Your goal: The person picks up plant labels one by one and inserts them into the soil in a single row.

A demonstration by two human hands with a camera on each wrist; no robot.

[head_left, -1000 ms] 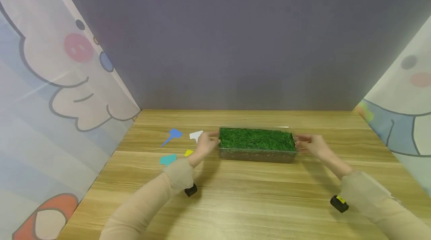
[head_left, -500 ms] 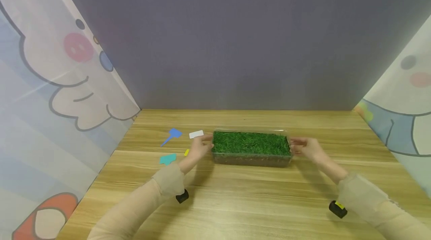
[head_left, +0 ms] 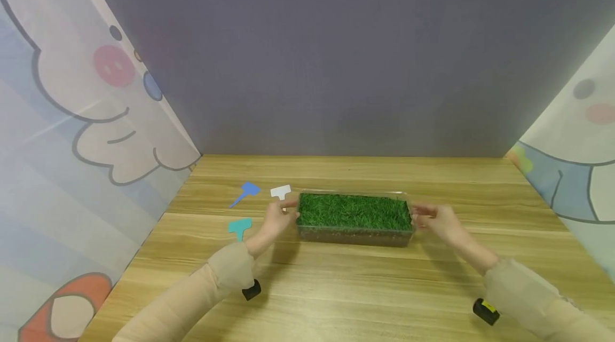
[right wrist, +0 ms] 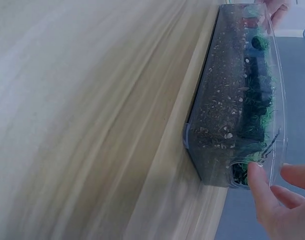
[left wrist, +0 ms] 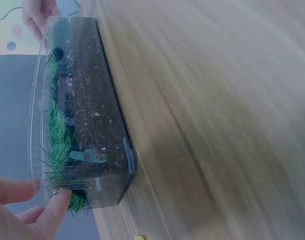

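A long clear plastic planter box (head_left: 355, 236) stands on the wooden table, with green artificial grass (head_left: 353, 211) on top. Through its wall, dark soil with pale bits (left wrist: 95, 107) shows in the left wrist view. My left hand (head_left: 276, 220) grips the left end, fingertips at the handle opening and rim. At the opposite end my right hand (head_left: 444, 223) holds the box the same way, one finger (right wrist: 260, 187) at the cut-out. Left of the box lie T-shaped plant labels: blue (head_left: 249, 189), white (head_left: 281, 191) and teal (head_left: 239, 226).
The wooden table (head_left: 336, 288) ends at a dark grey wall (head_left: 307, 64) behind the box. Cartoon-printed curtains (head_left: 72, 144) flank both sides. Black devices (head_left: 486, 311) sit under each cuff.
Both hands have moved the planter box leftward and nearer to me. More of the white and teal labels shows now, while the yellow one is hidden in the head view.
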